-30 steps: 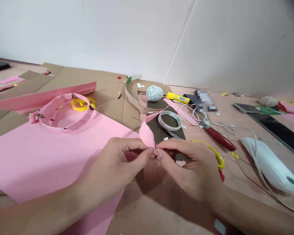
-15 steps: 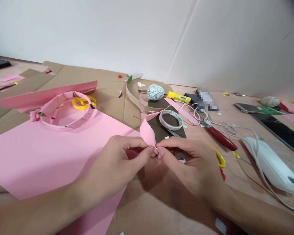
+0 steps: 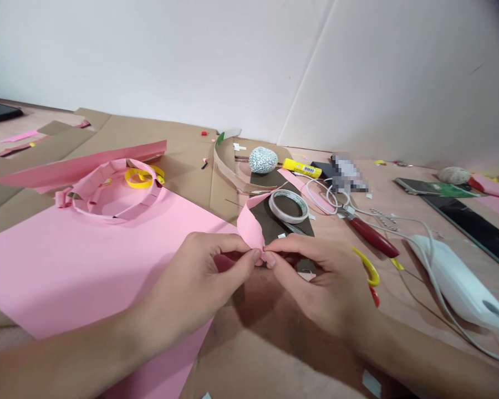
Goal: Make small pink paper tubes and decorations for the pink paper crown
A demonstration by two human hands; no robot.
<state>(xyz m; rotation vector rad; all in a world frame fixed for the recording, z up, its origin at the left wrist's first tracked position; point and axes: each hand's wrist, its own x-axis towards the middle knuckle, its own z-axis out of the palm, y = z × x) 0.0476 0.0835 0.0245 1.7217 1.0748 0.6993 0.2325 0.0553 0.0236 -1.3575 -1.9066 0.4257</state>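
A strip of pink paper [image 3: 250, 226] rises in a curl from between my hands, low over the table. My left hand [image 3: 210, 271] pinches its near end between thumb and forefinger. From the other side, my right hand [image 3: 322, 277] pinches the same end, the two thumb tips almost touching. The fingers hide most of the pinched end. Beneath my left forearm lies a large pink paper sheet [image 3: 120, 271]. A roll of tape [image 3: 289, 206] lies flat just beyond my fingers, with a scissors-like metal blade [image 3: 293, 228] partly under it.
On the left, a pink paper ring [image 3: 137, 213] and a yellow paper loop [image 3: 139, 178] rest on the sheet. Behind stand a patterned stone [image 3: 263, 159] and a glue stick [image 3: 301, 167]. To the right lie a red-handled tool [image 3: 374, 236], a white cable and a white glue gun-like body [image 3: 461, 282].
My right fingertips have shifted slightly against the end of the strip. The view has tilted a little; both hands still pinch the paper.
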